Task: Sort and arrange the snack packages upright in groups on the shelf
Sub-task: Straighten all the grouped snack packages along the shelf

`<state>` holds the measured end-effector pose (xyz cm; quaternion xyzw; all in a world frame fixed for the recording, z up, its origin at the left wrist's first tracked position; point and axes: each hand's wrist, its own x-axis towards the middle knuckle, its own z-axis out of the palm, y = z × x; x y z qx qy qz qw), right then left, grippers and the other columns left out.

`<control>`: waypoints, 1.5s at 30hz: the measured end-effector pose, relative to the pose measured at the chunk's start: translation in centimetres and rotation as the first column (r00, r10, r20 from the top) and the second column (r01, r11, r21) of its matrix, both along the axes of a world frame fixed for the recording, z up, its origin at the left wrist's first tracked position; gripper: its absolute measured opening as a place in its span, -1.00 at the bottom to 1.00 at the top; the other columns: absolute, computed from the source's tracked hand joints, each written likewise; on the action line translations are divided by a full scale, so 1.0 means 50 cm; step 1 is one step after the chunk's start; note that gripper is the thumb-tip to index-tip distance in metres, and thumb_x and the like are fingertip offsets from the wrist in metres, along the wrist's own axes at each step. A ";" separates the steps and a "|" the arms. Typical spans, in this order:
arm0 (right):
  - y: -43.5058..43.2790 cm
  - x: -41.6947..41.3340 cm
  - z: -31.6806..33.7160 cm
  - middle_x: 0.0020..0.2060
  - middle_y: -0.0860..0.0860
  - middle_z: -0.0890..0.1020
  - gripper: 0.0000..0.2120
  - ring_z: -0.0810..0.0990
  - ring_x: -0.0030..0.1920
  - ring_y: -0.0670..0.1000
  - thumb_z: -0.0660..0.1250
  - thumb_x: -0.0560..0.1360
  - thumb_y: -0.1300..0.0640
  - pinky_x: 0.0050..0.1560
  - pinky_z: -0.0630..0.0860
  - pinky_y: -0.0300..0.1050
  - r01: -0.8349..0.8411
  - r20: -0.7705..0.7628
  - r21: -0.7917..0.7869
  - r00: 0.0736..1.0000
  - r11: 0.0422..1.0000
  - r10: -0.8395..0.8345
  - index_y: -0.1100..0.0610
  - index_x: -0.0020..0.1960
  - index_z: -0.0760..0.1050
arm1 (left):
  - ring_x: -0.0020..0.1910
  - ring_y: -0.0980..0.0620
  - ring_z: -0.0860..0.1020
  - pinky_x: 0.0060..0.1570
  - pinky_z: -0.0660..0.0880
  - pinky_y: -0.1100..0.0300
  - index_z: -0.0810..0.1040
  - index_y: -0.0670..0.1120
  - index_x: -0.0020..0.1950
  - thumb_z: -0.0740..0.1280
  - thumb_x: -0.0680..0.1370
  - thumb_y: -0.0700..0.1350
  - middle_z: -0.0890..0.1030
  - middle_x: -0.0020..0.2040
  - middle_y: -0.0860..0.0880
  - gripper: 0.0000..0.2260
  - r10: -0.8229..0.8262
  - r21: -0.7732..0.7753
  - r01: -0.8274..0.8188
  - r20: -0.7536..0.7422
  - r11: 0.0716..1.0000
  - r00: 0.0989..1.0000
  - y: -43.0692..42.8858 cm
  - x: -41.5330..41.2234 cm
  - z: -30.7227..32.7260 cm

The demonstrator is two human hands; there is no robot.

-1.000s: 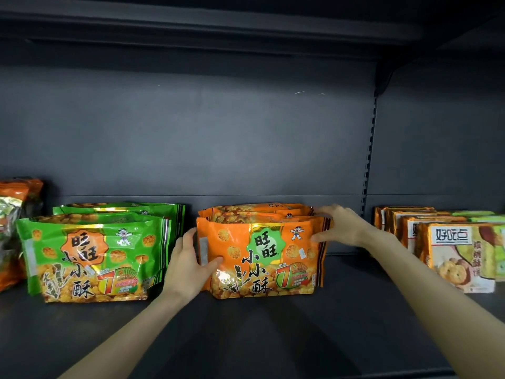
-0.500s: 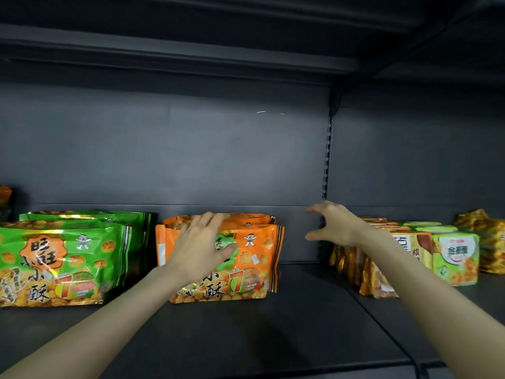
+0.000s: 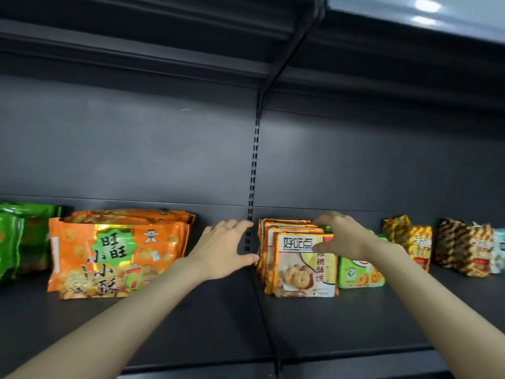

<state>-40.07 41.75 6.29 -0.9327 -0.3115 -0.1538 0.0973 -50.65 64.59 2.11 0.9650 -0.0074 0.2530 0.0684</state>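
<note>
Biscuit packs (image 3: 303,266) being framed | left hand (image 3: 224,250) open, right hand (image 3: 344,236) arched over, grip untellable | light, slick film: sides judged best.

green packs (image 3: 16,236): cut by left edge | teal pack (image 3: 498,250): cut by right edge | green box (image 3: 360,272): top hidden behind right hand (image 3: 341,236) | striped packs (image 3: 461,247): print blurred | rear orange packs (image 3: 131,214): only tops show

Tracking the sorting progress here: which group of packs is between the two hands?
The row of orange-edged cookie packs, standing between the left hand and the right hand. The big orange bags lie left of both hands.
</note>
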 end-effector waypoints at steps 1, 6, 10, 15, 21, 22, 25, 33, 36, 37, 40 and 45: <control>-0.020 0.009 -0.002 0.37 0.05 0.38 -0.38 0.35 0.35 0.08 0.43 0.42 -0.03 0.31 0.33 -0.06 0.007 -0.010 0.008 1.000 1.000 -0.007 0.06 0.42 0.33 | 0.43 -0.03 0.25 0.37 0.19 0.02 0.14 0.06 0.50 0.28 0.49 0.21 0.31 0.45 -0.01 -0.35 -0.005 -0.003 0.005 -0.026 1.000 1.000 -0.020 0.011 0.000; -0.084 0.064 -0.005 0.38 0.04 0.38 -0.37 0.34 0.36 0.08 0.44 0.41 -0.03 0.31 0.32 -0.06 0.008 -0.020 0.047 1.000 0.999 -0.007 0.06 0.42 0.33 | 0.43 -0.02 0.26 0.38 0.18 -0.02 0.14 0.05 0.49 0.31 0.48 0.20 0.31 0.45 0.00 -0.34 -0.022 -0.030 0.021 -0.064 0.999 0.998 -0.090 0.073 0.013; -0.104 0.110 -0.025 0.40 0.04 0.36 -0.34 0.33 0.38 0.07 0.45 0.41 -0.03 0.32 0.32 -0.06 -0.001 -0.048 0.044 0.999 0.999 0.003 0.05 0.43 0.30 | 0.39 0.01 0.31 0.35 0.23 -0.01 0.17 0.06 0.47 0.35 0.46 0.19 0.35 0.42 0.03 -0.34 -0.039 -0.064 0.034 -0.071 0.997 0.997 -0.114 0.133 -0.003; -0.112 0.185 -0.038 0.42 0.03 0.34 -0.18 0.31 0.40 0.07 0.51 0.32 -0.07 0.34 0.28 -0.08 -0.029 -0.114 0.008 0.993 1.000 0.030 0.04 0.47 0.23 | 0.41 0.03 0.27 0.39 0.24 -0.07 0.07 0.05 0.51 0.44 0.37 0.19 0.26 0.45 0.06 -0.16 -0.039 -0.172 0.020 -0.112 0.985 0.993 -0.108 0.213 -0.038; -0.092 0.272 -0.039 0.46 0.06 0.25 -0.01 0.18 0.45 0.14 0.55 0.25 -0.12 0.40 0.23 0.04 -0.090 -0.160 -0.015 0.983 0.996 0.086 0.00 0.52 0.09 | 0.29 0.11 0.37 0.31 0.39 0.07 0.01 0.06 0.53 0.57 0.24 0.11 0.24 0.39 0.08 0.03 -0.134 -0.475 0.089 -0.061 0.876 0.989 -0.075 0.285 -0.066; -0.087 0.283 -0.044 0.47 0.05 0.23 0.01 0.17 0.45 0.14 0.55 0.24 -0.13 0.39 0.22 0.05 -0.105 -0.167 -0.032 0.981 0.994 0.098 -0.01 0.52 0.07 | 0.27 0.13 0.37 0.28 0.39 0.16 0.01 0.05 0.53 0.58 0.25 0.06 0.23 0.39 0.09 0.03 -0.139 -0.501 0.094 -0.053 0.861 0.989 -0.076 0.293 -0.072; -0.083 0.315 -0.050 0.45 0.02 0.22 0.05 0.16 0.44 0.15 0.55 0.23 -0.15 0.39 0.22 0.05 -0.173 -0.206 -0.064 0.966 0.983 0.156 -0.02 0.53 0.04 | 0.27 0.17 0.33 0.23 0.33 0.29 0.03 0.00 0.53 0.60 0.24 -0.02 0.15 0.42 0.10 0.02 -0.135 -0.518 0.096 -0.037 0.850 0.990 -0.086 0.309 -0.089; -0.077 0.378 -0.058 0.55 -0.02 -0.10 0.14 -0.14 0.53 0.13 0.56 0.22 -0.15 0.48 0.00 0.10 -0.335 -0.242 -0.163 0.926 0.928 0.291 -0.10 0.54 -0.13 | 0.36 0.09 0.27 0.37 0.32 0.13 0.16 0.19 0.42 0.60 0.26 -0.10 0.16 0.40 0.07 -0.12 -0.059 -0.568 0.062 0.025 0.821 0.998 -0.115 0.327 -0.115; -0.072 0.394 -0.064 0.55 -0.04 -0.18 0.17 -0.22 0.53 0.07 0.57 0.21 -0.15 0.49 -0.06 0.09 -0.378 -0.242 -0.167 0.911 0.910 0.334 -0.13 0.54 -0.17 | 0.23 0.16 0.36 0.15 0.38 0.44 0.28 0.22 0.31 0.59 0.27 -0.14 0.28 0.28 0.14 -0.26 -0.044 -0.546 0.078 0.075 0.834 0.996 -0.123 0.325 -0.116; -0.069 0.397 -0.068 0.54 -0.06 -0.19 0.17 -0.23 0.53 0.05 0.57 0.20 -0.15 0.49 -0.07 0.10 -0.396 -0.239 -0.170 0.905 0.902 0.352 -0.15 0.54 -0.17 | 0.20 0.19 0.37 0.07 0.36 0.53 0.31 0.21 0.28 0.59 0.27 -0.14 0.30 0.25 0.15 -0.29 -0.031 -0.544 0.075 0.090 0.836 0.995 -0.124 0.324 -0.119; -0.057 0.400 -0.081 0.54 -0.08 -0.20 0.16 -0.25 0.53 0.03 0.57 0.20 -0.16 0.51 -0.07 0.14 -0.438 -0.228 -0.160 0.888 0.885 0.398 -0.17 0.53 -0.15 | 0.12 0.27 0.42 -0.01 0.35 0.60 0.38 0.16 0.21 0.59 0.26 -0.17 0.37 0.18 0.18 -0.36 -0.010 -0.528 0.080 0.134 0.845 0.991 -0.122 0.316 -0.125; -0.045 0.401 -0.085 0.55 -0.08 -0.14 0.14 -0.22 0.53 0.01 0.57 0.21 -0.15 0.51 -0.08 0.13 -0.465 -0.201 -0.143 0.878 0.874 0.434 -0.15 0.54 -0.12 | 0.11 0.24 0.47 0.08 0.45 0.37 0.37 0.22 0.11 0.58 0.29 -0.14 0.41 0.13 0.25 -0.44 -0.025 -0.453 0.107 0.182 0.885 0.983 -0.123 0.313 -0.124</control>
